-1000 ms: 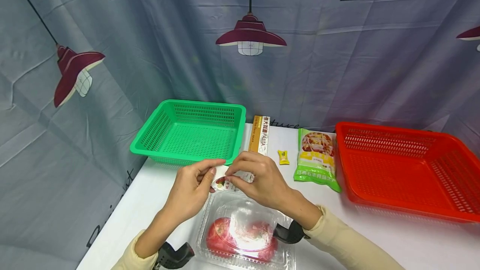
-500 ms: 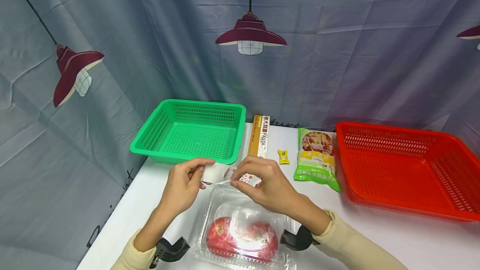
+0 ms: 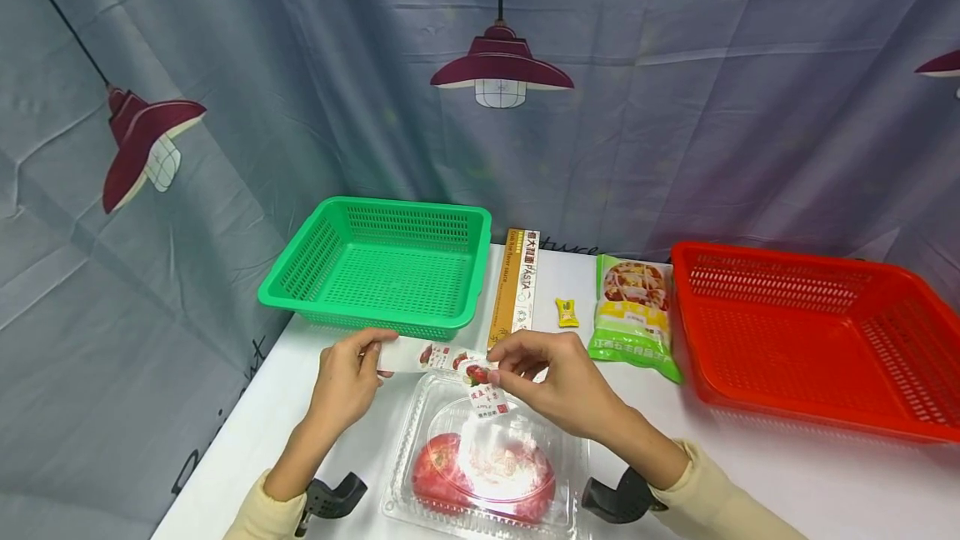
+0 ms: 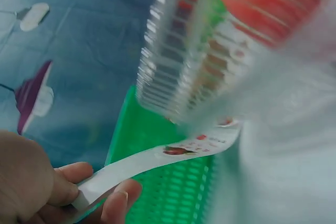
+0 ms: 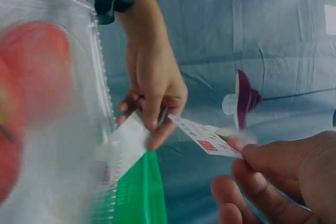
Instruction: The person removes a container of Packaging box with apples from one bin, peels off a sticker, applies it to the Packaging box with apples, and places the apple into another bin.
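My left hand [image 3: 345, 382] pinches one end of a strip of printed stickers [image 3: 408, 354], pulled out above the table. A sticker [image 3: 487, 398] with a red fruit picture and red lettering hangs by its upper edge from the thumb and fingertips of my right hand [image 3: 551, 382]. In the right wrist view this sticker [image 4: 178, 150] [image 5: 202, 137] stands apart from my left hand [image 5: 157, 82]. Just below both hands is a clear plastic clamshell box [image 3: 400, 473], its lid down, with red apples [image 3: 437, 473] inside.
A green basket [image 3: 375, 319] stands at the back left, a red basket [image 3: 825, 423] at the right. Between them lie a pasta box [image 3: 517, 282], a small yellow packet [image 3: 567, 312] and a green food bag [image 3: 633, 319]. A printed curtain [image 3: 600, 148] hangs behind.
My hands have drawn apart, the left going left and the right going right. More of the strip shows, and a sticker now hangs from my right fingertips.
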The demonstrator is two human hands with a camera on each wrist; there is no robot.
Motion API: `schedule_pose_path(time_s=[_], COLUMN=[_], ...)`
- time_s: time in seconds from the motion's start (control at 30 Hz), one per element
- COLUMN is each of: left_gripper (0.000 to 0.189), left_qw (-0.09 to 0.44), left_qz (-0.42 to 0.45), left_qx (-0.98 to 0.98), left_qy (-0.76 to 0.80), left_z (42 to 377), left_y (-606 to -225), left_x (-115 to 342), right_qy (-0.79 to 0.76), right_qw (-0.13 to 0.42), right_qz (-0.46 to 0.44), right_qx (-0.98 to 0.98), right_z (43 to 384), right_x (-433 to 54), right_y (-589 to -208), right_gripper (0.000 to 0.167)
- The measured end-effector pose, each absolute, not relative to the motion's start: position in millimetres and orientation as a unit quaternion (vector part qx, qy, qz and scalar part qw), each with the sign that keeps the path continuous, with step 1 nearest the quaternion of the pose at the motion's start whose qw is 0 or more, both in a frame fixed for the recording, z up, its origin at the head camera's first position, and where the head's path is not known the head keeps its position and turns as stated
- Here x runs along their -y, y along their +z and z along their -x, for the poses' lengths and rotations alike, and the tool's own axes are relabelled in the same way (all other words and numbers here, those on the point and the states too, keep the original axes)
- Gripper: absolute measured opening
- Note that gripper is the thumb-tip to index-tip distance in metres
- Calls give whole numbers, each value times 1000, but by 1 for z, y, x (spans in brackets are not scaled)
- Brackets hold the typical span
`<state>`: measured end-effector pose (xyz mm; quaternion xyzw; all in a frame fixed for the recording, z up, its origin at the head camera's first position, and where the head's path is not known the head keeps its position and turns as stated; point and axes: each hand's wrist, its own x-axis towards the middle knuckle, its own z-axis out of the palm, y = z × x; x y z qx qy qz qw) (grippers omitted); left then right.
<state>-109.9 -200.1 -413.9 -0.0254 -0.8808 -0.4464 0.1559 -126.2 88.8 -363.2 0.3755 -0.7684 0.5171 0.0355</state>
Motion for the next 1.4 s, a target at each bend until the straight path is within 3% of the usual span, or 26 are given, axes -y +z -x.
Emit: schedule_pose_path(time_s=[0.37, 0.7, 1.4], left_gripper=[29, 38, 36], left_qw=[107, 1, 65], left_qz=[-42, -122, -34], left_qx=[886, 850, 930], left_qy=[-448, -513, -360], left_z=[122, 132, 157], left_y=[-451, -462, -482], left_x=[223, 244, 233], right_qy=[525, 547, 409], right_qw=[11, -56, 93], right_qz=[-315, -266, -292], right_qx=[791, 792, 859], right_z=[107, 86, 74], right_x=[-97, -96, -90], right_y=[-382, -394, -420], right_gripper=[20, 14, 18])
